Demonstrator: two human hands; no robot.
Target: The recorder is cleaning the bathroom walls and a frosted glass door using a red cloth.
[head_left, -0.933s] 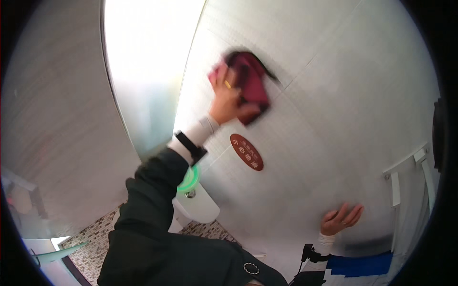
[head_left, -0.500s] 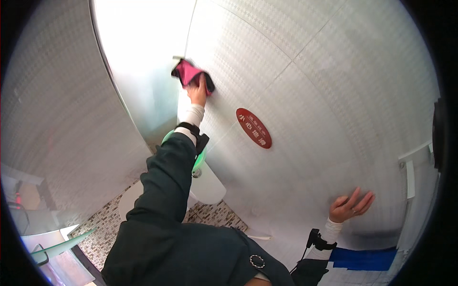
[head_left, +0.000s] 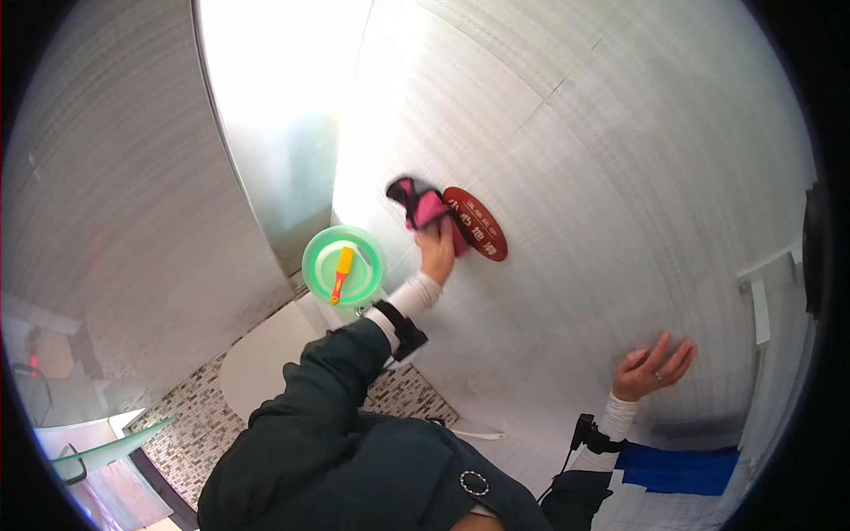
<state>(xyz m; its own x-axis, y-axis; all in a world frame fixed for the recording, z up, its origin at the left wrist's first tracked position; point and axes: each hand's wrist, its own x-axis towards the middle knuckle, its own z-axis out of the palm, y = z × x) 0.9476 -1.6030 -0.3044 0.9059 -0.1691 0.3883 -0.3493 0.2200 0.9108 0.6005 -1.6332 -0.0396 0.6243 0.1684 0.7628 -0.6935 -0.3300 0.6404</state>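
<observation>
Left hand (head_left: 436, 250), gripping crumpled pink cloth (head_left: 422, 205), now lower on ribbed grey wall (head_left: 620, 159), beside oval red sign (head_left: 476, 223). Right hand (head_left: 653, 367) still flat on wall, fingers spread. Round green plastic bucket (head_left: 343, 260) holding yellow-and-red-handled scraper (head_left: 342, 273).

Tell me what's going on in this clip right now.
A person is wiping a pale ribbed wall panel with a pink cloth held in the left hand, right beside a dark red oval sign. The right hand is spread flat against the panel lower down. A green bucket with an orange-handled tool inside sits below.
</observation>
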